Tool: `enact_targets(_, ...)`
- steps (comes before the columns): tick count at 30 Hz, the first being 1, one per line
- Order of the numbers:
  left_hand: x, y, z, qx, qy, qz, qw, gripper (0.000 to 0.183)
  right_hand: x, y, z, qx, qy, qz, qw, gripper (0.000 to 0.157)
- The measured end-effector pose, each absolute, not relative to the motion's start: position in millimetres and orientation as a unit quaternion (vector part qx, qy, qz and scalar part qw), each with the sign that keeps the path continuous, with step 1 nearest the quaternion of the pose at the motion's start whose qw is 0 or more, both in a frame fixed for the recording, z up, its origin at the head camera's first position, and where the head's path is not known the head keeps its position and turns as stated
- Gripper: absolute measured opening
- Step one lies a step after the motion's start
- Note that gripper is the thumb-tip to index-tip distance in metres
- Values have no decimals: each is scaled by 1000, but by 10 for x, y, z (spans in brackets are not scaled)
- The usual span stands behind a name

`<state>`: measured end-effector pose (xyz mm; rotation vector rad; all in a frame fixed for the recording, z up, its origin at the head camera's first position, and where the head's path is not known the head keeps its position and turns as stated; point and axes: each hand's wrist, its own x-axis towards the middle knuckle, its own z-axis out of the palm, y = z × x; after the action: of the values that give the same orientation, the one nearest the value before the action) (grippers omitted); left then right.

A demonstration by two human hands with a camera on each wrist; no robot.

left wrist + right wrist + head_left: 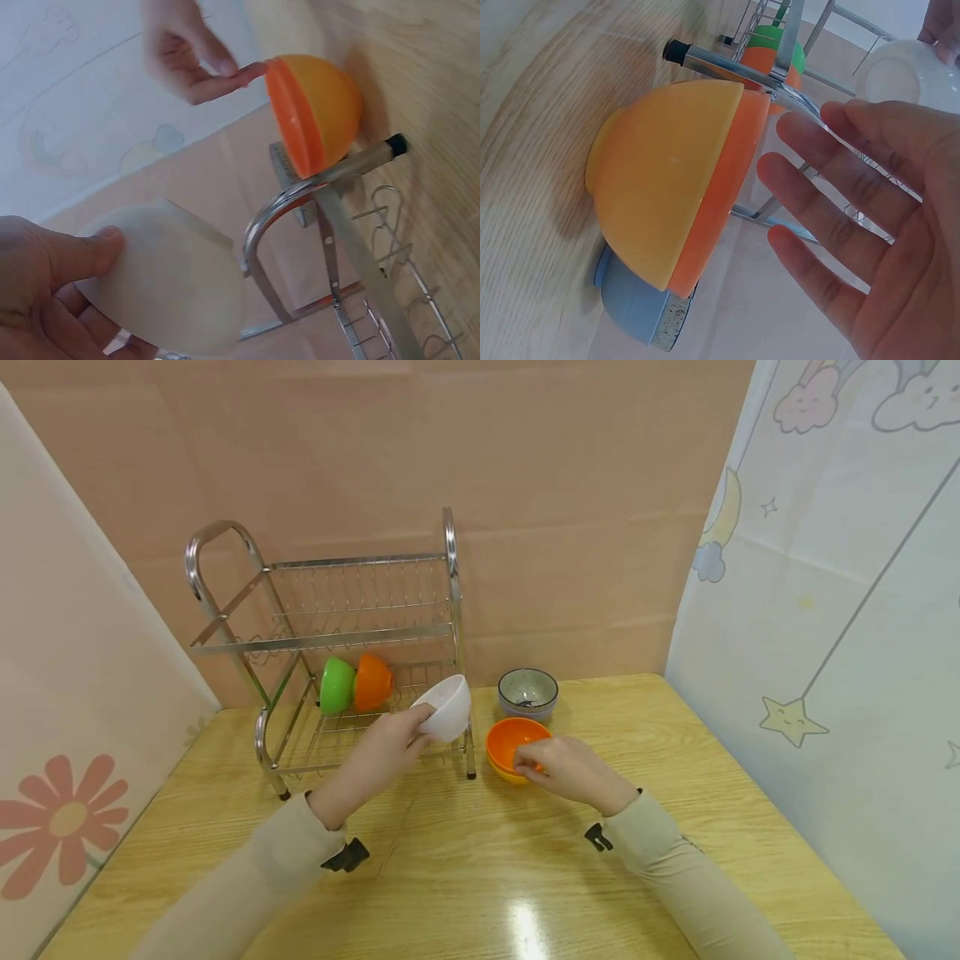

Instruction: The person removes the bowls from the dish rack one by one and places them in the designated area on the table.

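My left hand [386, 752] grips a white bowl [450, 710] by its rim, the bowl tilted beside the rack's right front post. In the left wrist view the thumb [105, 247] lies on the white bowl [172, 277]. An orange bowl [504, 739] sits nested inside a yellow bowl [660, 165] on the table. Over the near right part of their rims is my right hand [573, 768]. Its fingers [832, 217] look loosely extended in the right wrist view, with nothing held between them. Whether a fingertip touches the orange rim, I cannot tell.
A two-tier metal dish rack [352, 635] stands at the left. On its lower tier a green bowl [337, 687] and an orange bowl [372, 683] rest on their sides. Behind the nested bowls is a grey-blue speckled bowl [528, 692]. Printed cloth [840, 610] borders the wooden table [480, 860].
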<state>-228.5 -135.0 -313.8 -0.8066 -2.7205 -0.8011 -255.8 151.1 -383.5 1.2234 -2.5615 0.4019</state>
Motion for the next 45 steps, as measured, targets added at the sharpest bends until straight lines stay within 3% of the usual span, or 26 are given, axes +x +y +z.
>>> enact_targets(9,-2239,-1298,-3385,-407,-880,-92,226,25,-2541,1527,-3811,426,-881,138,151,7)
enact_targets(16,-2277,-1278,-3529,-508,-799,-49,318,22,-2534,1541,-3808,424,-884,133,148,5)
enact_targets(35,-2355,-1315,-3675,-563,-762,26,319,23,-2555,1564,-3827,417,-885,139,156,5)
enact_targets(39,-2352,-1322,-3675,-561,-764,20,318,22,-2560,1573,-3769,404,-885,132,192,7)
enact_targets(41,-2351,-1324,-3671,-559,-766,18,318,21,-2556,1573,-3727,394,-883,134,217,15)
enact_targets(45,-2351,-1324,-3662,-556,-771,16,311,22,-2538,1545,-3667,396,-873,150,242,46)
